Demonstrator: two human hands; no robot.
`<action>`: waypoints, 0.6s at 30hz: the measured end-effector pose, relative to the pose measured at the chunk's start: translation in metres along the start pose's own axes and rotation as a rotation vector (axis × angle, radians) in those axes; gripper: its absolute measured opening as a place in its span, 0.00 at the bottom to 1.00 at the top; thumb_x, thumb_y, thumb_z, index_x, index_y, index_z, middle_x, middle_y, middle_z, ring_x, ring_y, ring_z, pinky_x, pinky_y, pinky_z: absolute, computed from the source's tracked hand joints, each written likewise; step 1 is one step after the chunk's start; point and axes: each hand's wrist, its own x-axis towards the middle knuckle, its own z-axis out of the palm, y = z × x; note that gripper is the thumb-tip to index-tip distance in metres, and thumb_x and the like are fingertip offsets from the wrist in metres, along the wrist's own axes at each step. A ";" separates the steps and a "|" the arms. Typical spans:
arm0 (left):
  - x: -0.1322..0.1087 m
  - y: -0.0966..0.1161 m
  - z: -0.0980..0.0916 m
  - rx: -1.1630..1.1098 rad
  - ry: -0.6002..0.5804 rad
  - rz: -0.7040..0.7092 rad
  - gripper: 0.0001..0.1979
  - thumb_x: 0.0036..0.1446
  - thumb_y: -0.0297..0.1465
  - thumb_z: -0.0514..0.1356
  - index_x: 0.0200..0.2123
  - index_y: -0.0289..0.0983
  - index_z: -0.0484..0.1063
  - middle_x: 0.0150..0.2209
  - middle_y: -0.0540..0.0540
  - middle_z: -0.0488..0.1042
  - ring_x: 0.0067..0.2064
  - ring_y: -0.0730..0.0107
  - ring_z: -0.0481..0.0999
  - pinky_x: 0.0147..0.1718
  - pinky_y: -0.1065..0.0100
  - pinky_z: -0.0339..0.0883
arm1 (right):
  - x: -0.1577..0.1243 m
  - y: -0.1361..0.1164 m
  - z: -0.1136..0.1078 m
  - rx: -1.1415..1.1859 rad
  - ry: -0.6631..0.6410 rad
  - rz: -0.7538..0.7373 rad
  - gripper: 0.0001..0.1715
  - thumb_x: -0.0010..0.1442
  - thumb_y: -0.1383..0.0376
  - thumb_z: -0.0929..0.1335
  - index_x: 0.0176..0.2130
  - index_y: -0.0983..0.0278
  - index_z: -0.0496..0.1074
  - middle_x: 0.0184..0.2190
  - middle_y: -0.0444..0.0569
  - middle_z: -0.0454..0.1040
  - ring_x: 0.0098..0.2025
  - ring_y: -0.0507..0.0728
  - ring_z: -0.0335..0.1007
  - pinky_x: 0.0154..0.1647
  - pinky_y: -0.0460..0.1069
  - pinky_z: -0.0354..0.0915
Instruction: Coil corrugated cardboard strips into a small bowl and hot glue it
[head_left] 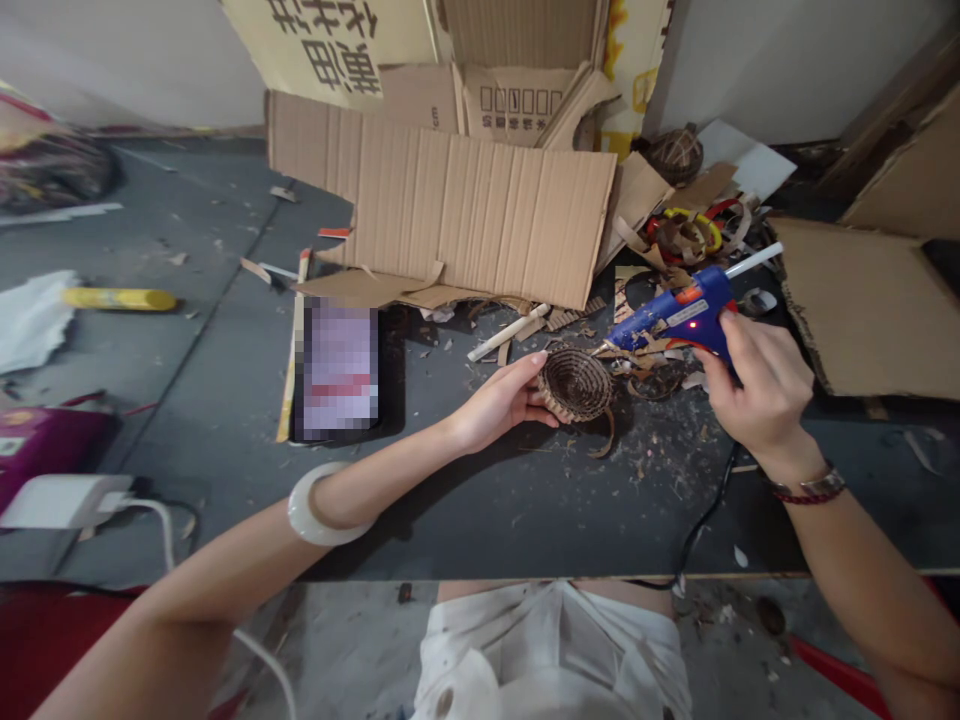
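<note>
My left hand (510,400) grips the left rim of a small round bowl (576,384) built up from coiled strips of corrugated cardboard. Its hollow faces up toward me, and a loose strip end (606,436) curls down from its right side. In my right hand (765,385) is a blue hot glue gun (675,315) with a small light glowing on its body. A white glue stick (754,260) pokes out of the gun's back end. The nozzle points left and meets or nearly touches the bowl's upper right rim; I cannot tell which.
Large cardboard sheets (480,210) lean at the back. Cardboard scraps and tape rolls (694,235) pile up behind the gun. A phone (337,370) lies left of the bowl, near a yellow pen-like tool (120,299) and a white charger (67,500). The gun's black cord (705,520) runs over the table's front edge.
</note>
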 end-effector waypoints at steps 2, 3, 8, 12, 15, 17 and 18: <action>0.000 0.000 0.000 0.003 -0.003 0.005 0.22 0.57 0.48 0.56 0.40 0.34 0.68 0.32 0.42 0.76 0.32 0.65 0.77 0.31 0.66 0.68 | 0.001 0.000 -0.001 0.000 0.015 -0.033 0.35 0.60 0.61 0.67 0.63 0.63 0.57 0.49 0.57 0.75 0.49 0.63 0.73 0.50 0.57 0.69; 0.000 0.000 0.000 0.005 -0.004 0.006 0.22 0.57 0.48 0.56 0.39 0.34 0.68 0.32 0.43 0.76 0.31 0.65 0.77 0.31 0.66 0.68 | 0.001 0.000 -0.002 -0.007 0.027 -0.057 0.36 0.59 0.61 0.68 0.63 0.63 0.57 0.49 0.57 0.75 0.48 0.63 0.73 0.50 0.57 0.69; 0.001 0.000 0.000 0.016 -0.005 -0.003 0.23 0.57 0.49 0.56 0.39 0.33 0.67 0.31 0.42 0.75 0.31 0.65 0.76 0.30 0.66 0.68 | 0.000 -0.001 -0.005 -0.081 0.052 -0.097 0.34 0.57 0.57 0.70 0.59 0.62 0.63 0.45 0.57 0.77 0.45 0.64 0.75 0.45 0.57 0.71; 0.001 0.000 -0.001 -0.008 0.002 0.006 0.21 0.56 0.48 0.58 0.40 0.34 0.67 0.32 0.44 0.75 0.31 0.66 0.76 0.30 0.66 0.69 | -0.002 -0.001 -0.006 -0.106 0.066 -0.085 0.33 0.56 0.56 0.70 0.58 0.60 0.64 0.43 0.56 0.77 0.43 0.65 0.74 0.43 0.57 0.71; 0.001 -0.001 0.000 -0.030 0.004 0.014 0.20 0.56 0.47 0.59 0.41 0.35 0.67 0.33 0.44 0.75 0.31 0.67 0.75 0.30 0.66 0.69 | -0.001 -0.002 -0.006 -0.068 0.109 -0.089 0.36 0.55 0.56 0.71 0.60 0.59 0.62 0.42 0.55 0.76 0.43 0.65 0.74 0.43 0.57 0.71; 0.000 -0.001 0.000 -0.031 0.013 0.013 0.20 0.56 0.46 0.59 0.41 0.35 0.67 0.34 0.43 0.75 0.31 0.67 0.75 0.30 0.66 0.69 | 0.000 -0.002 -0.004 -0.046 0.136 -0.025 0.34 0.54 0.56 0.72 0.58 0.60 0.64 0.41 0.56 0.76 0.42 0.65 0.74 0.43 0.58 0.71; 0.000 -0.001 0.000 -0.029 0.018 0.011 0.20 0.56 0.46 0.59 0.41 0.35 0.67 0.34 0.43 0.75 0.31 0.67 0.75 0.30 0.66 0.69 | 0.001 -0.003 -0.003 -0.036 0.153 0.019 0.33 0.53 0.56 0.72 0.56 0.61 0.66 0.40 0.56 0.76 0.40 0.65 0.75 0.42 0.57 0.71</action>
